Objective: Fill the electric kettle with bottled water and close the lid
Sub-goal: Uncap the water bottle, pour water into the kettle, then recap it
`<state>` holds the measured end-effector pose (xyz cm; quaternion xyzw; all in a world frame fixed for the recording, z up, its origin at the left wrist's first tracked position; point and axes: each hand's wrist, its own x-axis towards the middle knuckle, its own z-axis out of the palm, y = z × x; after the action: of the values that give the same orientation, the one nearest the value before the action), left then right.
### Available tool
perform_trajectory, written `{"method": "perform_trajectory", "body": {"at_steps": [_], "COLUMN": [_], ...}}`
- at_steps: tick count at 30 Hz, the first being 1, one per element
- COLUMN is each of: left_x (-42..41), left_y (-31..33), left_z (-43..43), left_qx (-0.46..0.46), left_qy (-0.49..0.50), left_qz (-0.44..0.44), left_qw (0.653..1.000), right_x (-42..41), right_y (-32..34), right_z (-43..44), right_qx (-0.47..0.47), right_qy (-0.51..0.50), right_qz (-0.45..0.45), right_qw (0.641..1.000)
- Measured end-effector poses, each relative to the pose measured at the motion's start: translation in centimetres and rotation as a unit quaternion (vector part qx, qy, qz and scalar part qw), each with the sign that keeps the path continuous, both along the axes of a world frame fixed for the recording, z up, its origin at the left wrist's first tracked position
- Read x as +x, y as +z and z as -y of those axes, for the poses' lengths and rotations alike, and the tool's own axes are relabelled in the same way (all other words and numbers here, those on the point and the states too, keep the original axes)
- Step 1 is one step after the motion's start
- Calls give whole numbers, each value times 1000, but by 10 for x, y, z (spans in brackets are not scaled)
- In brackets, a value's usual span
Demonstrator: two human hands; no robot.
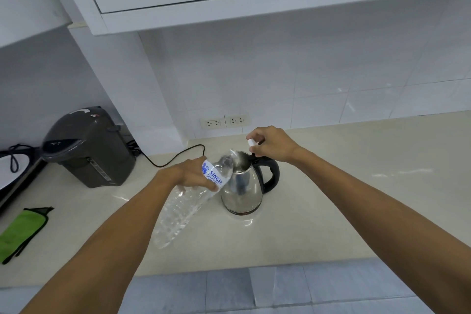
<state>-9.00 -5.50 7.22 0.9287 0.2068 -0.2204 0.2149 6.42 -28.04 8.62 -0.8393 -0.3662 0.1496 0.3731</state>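
Two bare forearms reach in from the lower corners of the frame toward the middle. The left hand (190, 173) has its grip closed around the labelled upper part of a clear plastic water bottle (186, 206); the fingers wrap the blue-printed label and the thumb side is hidden behind it. The bottle is tilted steeply, its base low toward the lower centre-left and its neck raised to the upper right, the mouth at the open top of the electric kettle (243, 185). The blur there keeps the water itself from being made out.

The kettle stands upright on the pale counter (344, 211) at the centre of the frame, a steel body with a black handle on its right side. Just above that handle, the right hand (271, 144) is curled with its grip pinched on a small white bottle cap (251, 141); lower fingers sit by the black lid tab at the handle top, though contact cannot be told.

At lower left a green cloth (21, 233) lies on the counter. Further back on the left stands a dark grey hot-water dispenser (86, 148), and a black cord (175, 158) loops from it toward the kettle. On the tiled wall behind, above the kettle, is a pair of white wall sockets (224, 121).
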Motion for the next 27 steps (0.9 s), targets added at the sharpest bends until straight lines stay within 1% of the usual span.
{"method": "perform_trajectory", "body": {"at_steps": [4,8,11,14,18,24,27], "left_x": [-6,-23,-34,-40,-42,-49,-52], "left_y": [-13,-25,-30,-33,-36,-36,-37], "left_z": [0,3,9,16,20,26,32], "left_qx": [-53,-102,-138,-158,-165,-177,-179], "left_qy": [34,64,78,72,55,40,37], "left_qz": [91,173,219,236,247,257,265], "left_qw": [994,978,963,956,953,949,947], "right_x": [-9,-19,-25,-30,-34,-37,-41], "right_y": [2,10,19,36,61,73,70], "right_z": [-12,-19,-23,-25,-27,-27,-26], "right_qx": [9,43,43,18,-59,-118,-124], "right_qy": [7,31,54,104,161,184,176], "right_qz": [10,-36,-10,45,106,141,151], "right_qw": [1000,998,998,993,979,966,965]}}
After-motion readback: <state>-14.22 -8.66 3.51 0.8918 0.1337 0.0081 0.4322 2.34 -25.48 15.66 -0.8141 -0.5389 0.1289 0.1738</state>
